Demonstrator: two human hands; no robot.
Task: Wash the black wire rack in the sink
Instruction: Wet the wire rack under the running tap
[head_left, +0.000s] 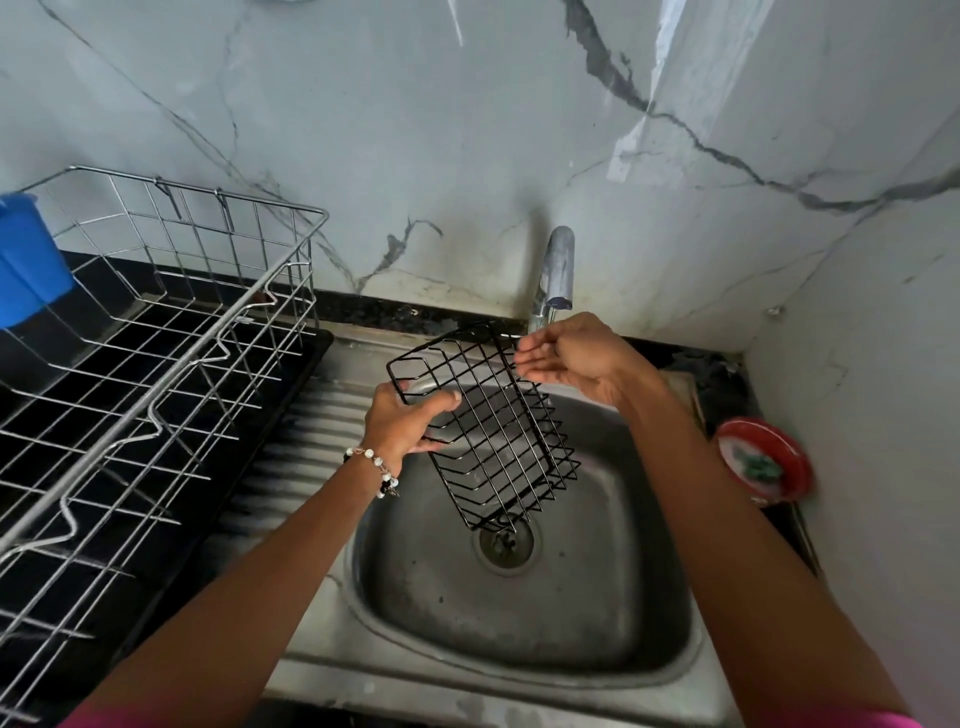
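Observation:
The black wire rack (488, 415), a small rectangular basket, hangs tilted over the steel sink (519, 613), its lower end just above the drain (503, 543). My left hand (402, 423) grips its left rim, thumb over the top wire. My right hand (569, 358) is cupped palm-up under the chrome tap (557, 270), fingertips at the rack's upper right corner. It holds nothing. No water stream is visible from the tap.
A large chrome dish rack (156, 364) stands on a black tray at the left, with a blue plastic container (28, 260) at its far end. A red dish (763, 462) with something green sits right of the sink. Marble walls close in behind and at right.

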